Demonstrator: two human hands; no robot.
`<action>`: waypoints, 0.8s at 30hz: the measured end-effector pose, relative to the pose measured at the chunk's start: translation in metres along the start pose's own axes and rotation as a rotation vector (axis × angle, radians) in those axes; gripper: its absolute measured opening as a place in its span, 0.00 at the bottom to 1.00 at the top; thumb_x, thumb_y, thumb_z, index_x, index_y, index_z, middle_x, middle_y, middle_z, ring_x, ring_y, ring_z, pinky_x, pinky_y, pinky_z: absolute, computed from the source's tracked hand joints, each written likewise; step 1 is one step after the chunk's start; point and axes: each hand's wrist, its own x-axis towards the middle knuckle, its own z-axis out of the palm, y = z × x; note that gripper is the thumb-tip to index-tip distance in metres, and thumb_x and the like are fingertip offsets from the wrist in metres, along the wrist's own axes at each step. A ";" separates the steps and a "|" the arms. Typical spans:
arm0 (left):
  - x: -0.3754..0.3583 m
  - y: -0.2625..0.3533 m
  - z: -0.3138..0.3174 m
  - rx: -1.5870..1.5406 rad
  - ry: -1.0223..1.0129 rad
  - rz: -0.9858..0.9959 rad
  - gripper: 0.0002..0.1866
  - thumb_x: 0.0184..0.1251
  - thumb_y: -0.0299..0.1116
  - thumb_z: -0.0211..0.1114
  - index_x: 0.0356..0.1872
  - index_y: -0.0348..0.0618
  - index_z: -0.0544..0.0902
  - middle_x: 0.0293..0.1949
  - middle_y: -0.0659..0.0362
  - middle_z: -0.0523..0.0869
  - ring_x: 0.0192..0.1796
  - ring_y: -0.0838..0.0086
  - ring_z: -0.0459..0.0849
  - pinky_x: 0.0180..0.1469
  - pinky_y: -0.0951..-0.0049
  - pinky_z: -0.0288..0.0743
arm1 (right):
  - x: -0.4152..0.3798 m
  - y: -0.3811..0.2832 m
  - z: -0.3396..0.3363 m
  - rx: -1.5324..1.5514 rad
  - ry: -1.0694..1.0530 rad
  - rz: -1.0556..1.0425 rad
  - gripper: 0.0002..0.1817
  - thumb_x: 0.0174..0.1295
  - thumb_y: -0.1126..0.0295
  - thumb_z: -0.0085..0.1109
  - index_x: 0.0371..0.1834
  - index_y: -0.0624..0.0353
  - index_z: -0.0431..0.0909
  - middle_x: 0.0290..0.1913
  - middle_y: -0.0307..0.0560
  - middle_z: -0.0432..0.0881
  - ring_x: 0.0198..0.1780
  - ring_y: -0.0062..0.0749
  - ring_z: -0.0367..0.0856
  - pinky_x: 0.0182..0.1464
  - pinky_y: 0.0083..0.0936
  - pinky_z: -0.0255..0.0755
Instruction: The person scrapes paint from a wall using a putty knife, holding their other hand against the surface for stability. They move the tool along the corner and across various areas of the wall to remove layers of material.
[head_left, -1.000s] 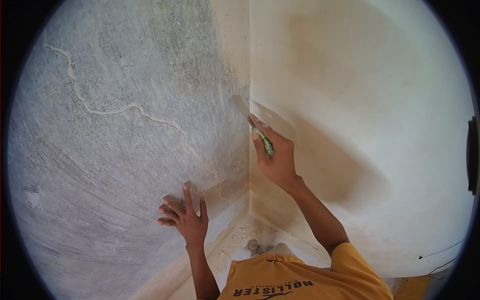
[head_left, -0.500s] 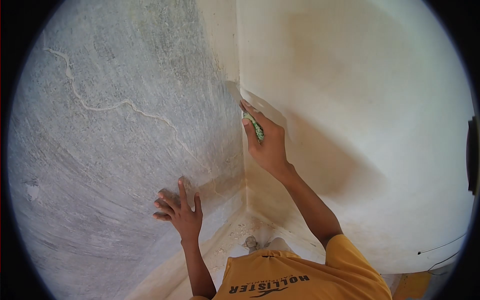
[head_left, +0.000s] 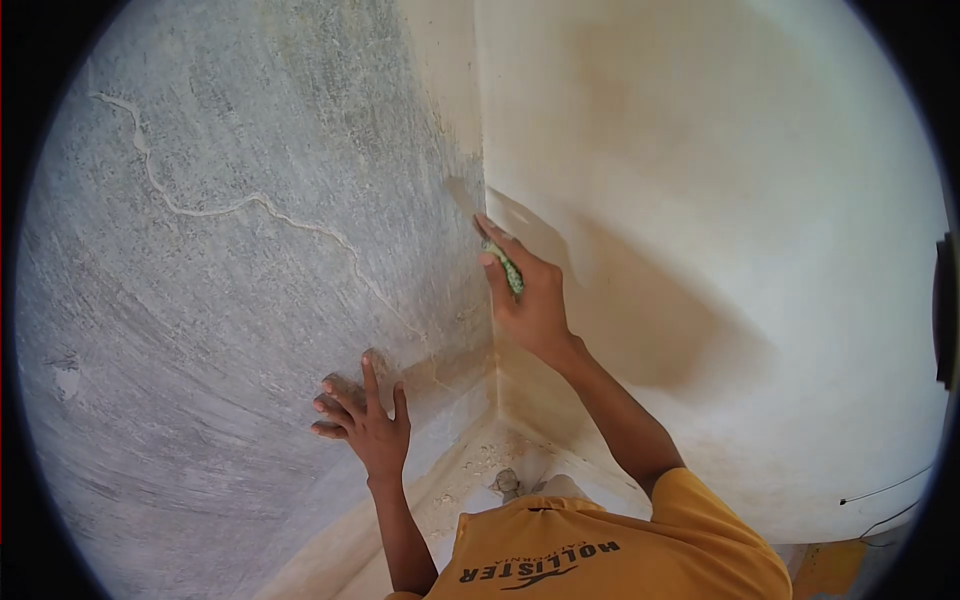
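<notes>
My right hand (head_left: 530, 295) is closed round the green patterned handle (head_left: 505, 268) of a flat scraper. The scraper's thin blade (head_left: 461, 196) lies against the grey scraped wall (head_left: 260, 270), just left of the corner. A filled crack line (head_left: 225, 211) runs across that wall. Lower down, my left hand (head_left: 375, 425) rests on the same wall with its fingers spread and nothing held.
A cream wall (head_left: 680, 200) stands on the right and carries the shadow of my arm. Crumbs of debris lie on the floor (head_left: 480, 465) below the corner. Thin wires (head_left: 885, 490) and a dark object (head_left: 944, 310) are at the right edge.
My right hand and the scraper have moved slightly down, and the blade now shows more on the grey wall, left of the corner. My left hand stays at the same place on the wall.
</notes>
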 end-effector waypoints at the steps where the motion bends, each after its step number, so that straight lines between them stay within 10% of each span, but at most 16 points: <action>1: 0.000 0.001 0.001 -0.005 -0.001 -0.008 0.39 0.75 0.57 0.63 0.83 0.66 0.59 0.83 0.34 0.28 0.80 0.39 0.11 0.69 0.26 0.04 | 0.008 -0.008 -0.005 -0.009 -0.012 0.048 0.21 0.74 0.73 0.57 0.69 0.63 0.77 0.60 0.59 0.85 0.61 0.51 0.86 0.61 0.31 0.77; 24: -0.005 -0.004 -0.019 -0.161 -0.179 -0.030 0.37 0.74 0.55 0.65 0.81 0.72 0.64 0.84 0.38 0.29 0.81 0.43 0.11 0.71 0.33 0.01 | 0.020 -0.010 -0.010 -0.016 -0.004 0.136 0.22 0.73 0.72 0.59 0.69 0.62 0.77 0.57 0.60 0.87 0.59 0.51 0.87 0.60 0.32 0.78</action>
